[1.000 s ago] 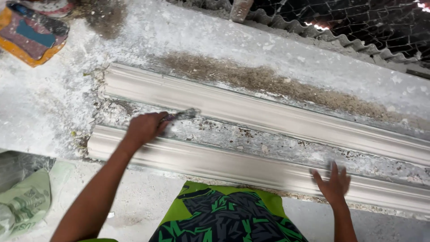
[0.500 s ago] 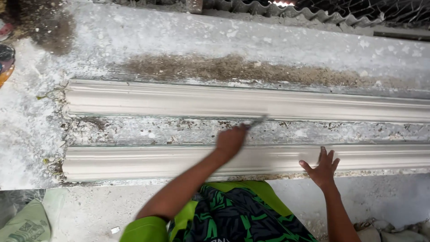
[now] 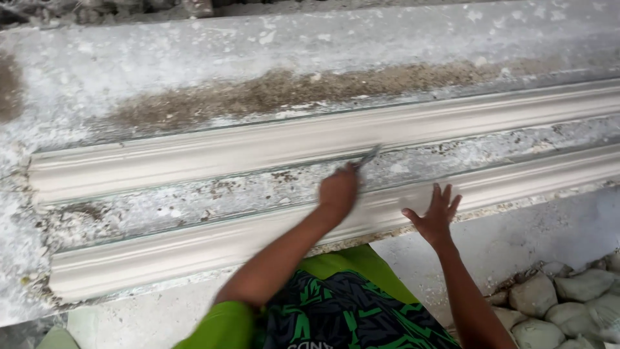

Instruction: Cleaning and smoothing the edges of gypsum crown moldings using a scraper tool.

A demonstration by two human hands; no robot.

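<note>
Plaster moulding (image 3: 194,249), left hand (image 3: 338,191) gripping blurred scraper (image 3: 368,157), right hand (image 3: 435,216) spread flat

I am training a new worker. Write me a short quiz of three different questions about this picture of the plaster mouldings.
1. True or false: the right hand lies open, fingers spread, on the near moulding.
2. Multiple choice: the left hand holds a thin metal tool whose tip is at A) the rubble stones, B) the lower edge of the far moulding, C) the brown stain.
3. Fill in: the two mouldings lie side by side on a white, plaster-crusted ____.

Key: 1 true; 2 B; 3 slab.
</note>
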